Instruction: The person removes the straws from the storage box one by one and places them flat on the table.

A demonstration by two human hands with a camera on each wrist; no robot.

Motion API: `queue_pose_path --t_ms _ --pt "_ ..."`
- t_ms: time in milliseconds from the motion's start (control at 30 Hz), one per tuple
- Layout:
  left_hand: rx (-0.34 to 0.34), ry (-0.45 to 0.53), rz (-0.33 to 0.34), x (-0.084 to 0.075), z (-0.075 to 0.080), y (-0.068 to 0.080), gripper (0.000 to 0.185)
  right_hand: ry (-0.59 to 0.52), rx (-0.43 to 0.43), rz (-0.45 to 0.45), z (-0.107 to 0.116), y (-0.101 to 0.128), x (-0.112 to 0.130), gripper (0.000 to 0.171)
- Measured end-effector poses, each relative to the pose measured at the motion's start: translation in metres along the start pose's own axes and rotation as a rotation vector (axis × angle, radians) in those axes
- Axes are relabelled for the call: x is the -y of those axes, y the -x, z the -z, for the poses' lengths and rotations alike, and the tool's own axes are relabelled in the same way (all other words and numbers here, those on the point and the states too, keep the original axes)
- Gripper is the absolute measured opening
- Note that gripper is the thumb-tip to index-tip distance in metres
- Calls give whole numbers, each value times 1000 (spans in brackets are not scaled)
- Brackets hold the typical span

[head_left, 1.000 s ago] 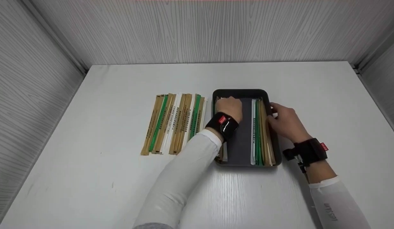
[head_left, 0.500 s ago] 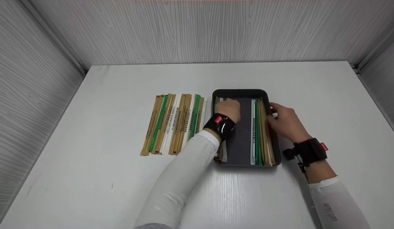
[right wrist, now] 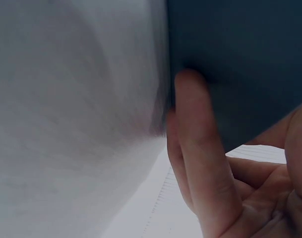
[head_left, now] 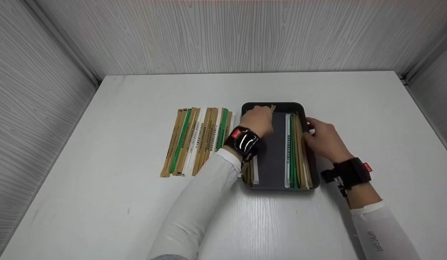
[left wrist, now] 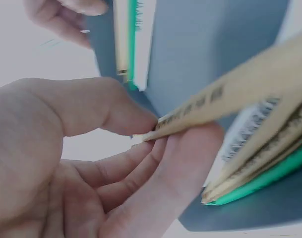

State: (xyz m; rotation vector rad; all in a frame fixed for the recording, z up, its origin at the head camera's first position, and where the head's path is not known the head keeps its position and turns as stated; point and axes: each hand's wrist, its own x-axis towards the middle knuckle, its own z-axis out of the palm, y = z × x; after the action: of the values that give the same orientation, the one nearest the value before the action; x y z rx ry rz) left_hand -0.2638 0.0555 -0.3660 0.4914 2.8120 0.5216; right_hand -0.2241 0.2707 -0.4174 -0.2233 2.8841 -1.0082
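Observation:
My left hand is over the left half of a dark grey tray. Its thumb and fingertips pinch one end of a brown paper-wrapped straw, which slants above the tray floor in the left wrist view. Beneath it, brown, white and green wrapped straws lie along the tray's left wall, partly covered by my hand in the head view. My right hand rests against the tray's right side. In the right wrist view a fairly straight finger presses the outer wall.
Another bunch of white, green and brown wrapped straws lines the tray's right wall. Left of the tray, a row of several wrapped straws lies on the white table. A grey wood-grain panel stands behind.
My left hand has risen slightly and turned, and a brown straw end now shows beyond its fingers. The right hand and the tray have stayed in place.

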Motion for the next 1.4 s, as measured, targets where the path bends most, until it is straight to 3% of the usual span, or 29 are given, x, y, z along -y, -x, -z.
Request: queue_pose_path --t_ms 167,333,467,633,833,967,1100,1300,1400 --pt "-36 92 -33 2 20 10 39 -1 -6 6 0 1 -1 52" --pt "-114 165 -63 13 44 28 31 -5 4 -1 0 0 0 53" --pt "-176 210 -50 32 62 42 15 -2 8 -9 1 -1 0 53" --pt "-200 207 9 63 71 53 25 -2 14 -3 1 0 1 53" --pt "-188 178 74 91 58 53 15 -2 13 2 1 0 0 52" --pt "-167 129 112 103 42 48 29 -9 12 -2 1 -1 1 53" --pt "-131 108 139 107 25 41 39 -13 6 -2 0 -1 0 53" --pt "-99 70 174 104 6 29 19 -20 11 -14 0 -1 -1 53" --pt "-94 54 182 102 2 25 18 -23 17 -24 1 -1 0 54"
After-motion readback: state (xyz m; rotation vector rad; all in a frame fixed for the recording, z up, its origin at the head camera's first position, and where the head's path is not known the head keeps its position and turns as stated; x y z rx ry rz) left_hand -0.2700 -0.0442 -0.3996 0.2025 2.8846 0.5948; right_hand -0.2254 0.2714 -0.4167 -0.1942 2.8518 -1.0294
